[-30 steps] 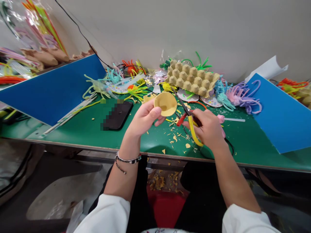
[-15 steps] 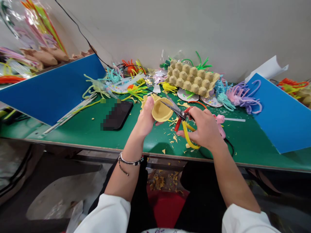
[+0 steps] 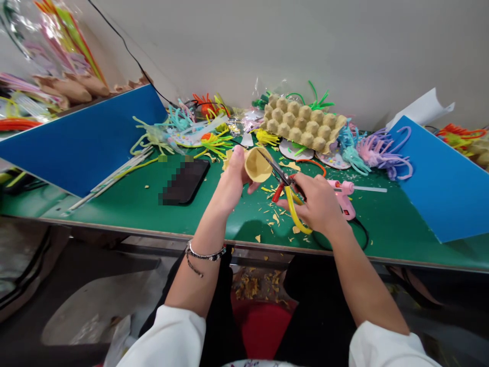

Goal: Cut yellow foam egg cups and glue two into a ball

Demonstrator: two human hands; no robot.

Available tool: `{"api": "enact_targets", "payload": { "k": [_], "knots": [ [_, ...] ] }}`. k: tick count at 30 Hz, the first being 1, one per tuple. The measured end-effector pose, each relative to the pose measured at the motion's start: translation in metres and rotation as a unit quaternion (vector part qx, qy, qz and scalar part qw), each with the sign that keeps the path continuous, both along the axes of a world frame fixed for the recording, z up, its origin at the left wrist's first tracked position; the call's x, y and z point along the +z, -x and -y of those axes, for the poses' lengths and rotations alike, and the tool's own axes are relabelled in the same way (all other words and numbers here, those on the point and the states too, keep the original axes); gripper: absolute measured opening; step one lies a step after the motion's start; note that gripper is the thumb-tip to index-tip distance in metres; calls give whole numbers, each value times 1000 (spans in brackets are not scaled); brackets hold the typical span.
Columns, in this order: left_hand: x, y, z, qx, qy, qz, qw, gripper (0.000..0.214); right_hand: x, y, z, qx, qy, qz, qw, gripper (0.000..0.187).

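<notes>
Left hand (image 3: 233, 181) was closed snug around the cardboard cup (image 3: 258, 164), held above the green table (image 3: 133, 204) – at its three o'clock the right hand (image 3: 317, 201) had fingers wrapped through the scissors (image 3: 284, 183), blades at the cup's rim. Short snips looked wisest – rotating the cup, thumb clear
</notes>
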State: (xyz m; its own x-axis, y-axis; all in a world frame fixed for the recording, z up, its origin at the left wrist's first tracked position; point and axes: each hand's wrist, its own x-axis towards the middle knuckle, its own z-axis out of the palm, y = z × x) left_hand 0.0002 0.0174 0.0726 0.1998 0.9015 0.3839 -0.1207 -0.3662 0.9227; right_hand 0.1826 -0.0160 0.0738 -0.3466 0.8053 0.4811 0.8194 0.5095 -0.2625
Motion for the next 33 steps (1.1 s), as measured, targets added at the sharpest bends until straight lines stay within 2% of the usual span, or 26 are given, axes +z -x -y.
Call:
{"api": "enact_targets", "payload": {
  "k": [5,7,10,25,33],
  "knots": [
    [6,0,4,-25,-69,19,997,53,3,3,2,-27,17,-23,999,46],
    [7,1,6,-27,-94,9,995,47,4,2,3,-17,31,-28,999,41],
    [7,2,7,-22,-116,-6,993,49,6,0,4,6,45,-45,998,37],
    [8,0,11,-53,-100,-21,993,58,5,-3,2,10,-24,-19,999,50],
    [8,2,10,-60,-76,-15,995,60,5,-5,2,15,-34,-12,999,49]
  ]
}}
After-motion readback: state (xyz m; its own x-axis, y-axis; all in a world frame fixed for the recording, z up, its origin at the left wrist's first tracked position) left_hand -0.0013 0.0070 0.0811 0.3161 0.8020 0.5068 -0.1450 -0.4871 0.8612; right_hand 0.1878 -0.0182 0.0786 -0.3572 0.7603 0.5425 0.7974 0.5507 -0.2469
